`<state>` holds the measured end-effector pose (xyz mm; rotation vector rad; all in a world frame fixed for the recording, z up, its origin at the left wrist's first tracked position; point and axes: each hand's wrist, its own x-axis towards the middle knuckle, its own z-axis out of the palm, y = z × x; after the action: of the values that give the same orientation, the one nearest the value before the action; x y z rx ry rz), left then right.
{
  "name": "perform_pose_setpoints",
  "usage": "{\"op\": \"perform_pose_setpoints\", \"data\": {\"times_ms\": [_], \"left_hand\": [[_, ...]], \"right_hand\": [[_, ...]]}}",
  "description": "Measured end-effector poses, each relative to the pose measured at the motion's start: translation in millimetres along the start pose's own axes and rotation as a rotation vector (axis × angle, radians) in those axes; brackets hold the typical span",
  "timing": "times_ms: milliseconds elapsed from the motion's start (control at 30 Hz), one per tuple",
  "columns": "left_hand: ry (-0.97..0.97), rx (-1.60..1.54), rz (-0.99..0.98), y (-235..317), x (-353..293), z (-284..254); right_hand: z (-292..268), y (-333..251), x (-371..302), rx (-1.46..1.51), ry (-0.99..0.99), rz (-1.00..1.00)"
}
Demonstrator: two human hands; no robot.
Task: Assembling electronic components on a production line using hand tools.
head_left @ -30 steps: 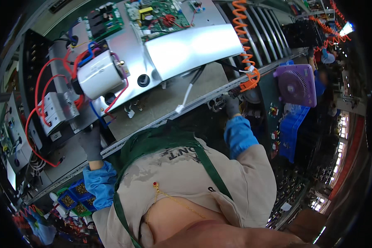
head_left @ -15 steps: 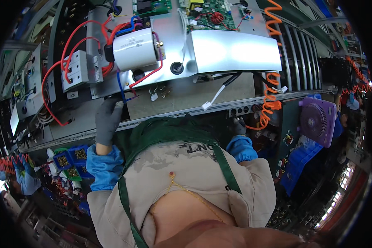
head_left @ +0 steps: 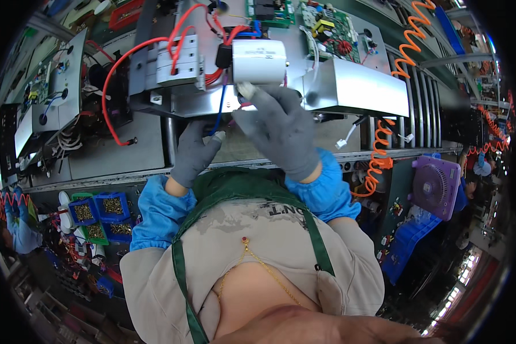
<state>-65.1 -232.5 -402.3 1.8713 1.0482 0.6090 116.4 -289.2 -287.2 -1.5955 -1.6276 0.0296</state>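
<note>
Head view shows both gray-gloved hands apart from each other at the near edge of a metal panel (head_left: pixel 194 102) that lies on the counter (head_left: pixel 116 164). The left hand (head_left: pixel 196 151) is low, its thumb and fingers beside the lower end of a blue wire (head_left: pixel 220 109); I cannot tell whether it grips that wire. The right hand (head_left: pixel 282 129) is raised higher, fingers loosely bent, tips just below a white cylinder (head_left: pixel 259 62); contact is unclear, as is whether anything is pinched there. Above the left hand sits a white switch block (head_left: pixel 176 62) with red wires, and one long red wire (head_left: pixel 105 98) loops down to the counter on that hand's left. To the right of the right hand are a shiny metal cover (head_left: pixel 370 89) and a coiled orange hose (head_left: pixel 382 163), with a purple fan (head_left: pixel 437 180) farther out. Small blue bins (head_left: pixel 114 218) of brass-colored parts stand below and left of the left hand.
</note>
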Motion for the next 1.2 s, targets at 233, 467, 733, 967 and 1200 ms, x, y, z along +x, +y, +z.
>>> {"op": "perform_pose_setpoints", "data": {"times_ms": [233, 467, 733, 967, 1200], "left_hand": [[-0.497, -1.413, -0.426, 2, -1, -1], [-0.406, -1.205, -0.524, 16, 10, 30], [-0.265, -1.100, -0.380, 31, 8, 42], [-0.205, -0.989, -0.379, 26, 17, 49], [0.052, -0.078, 0.109, -20, 6, 59]], "right_hand": [[-31, 13, 34, -0.469, -0.392, -0.382], [-42, 8, 54, -0.673, -0.376, -0.309], [-54, 6, 56, -0.803, -0.497, -0.360], [-10, 8, 43, -0.515, -0.519, -0.464], [35, 19, -24, -0.273, -0.748, -0.001]]}}
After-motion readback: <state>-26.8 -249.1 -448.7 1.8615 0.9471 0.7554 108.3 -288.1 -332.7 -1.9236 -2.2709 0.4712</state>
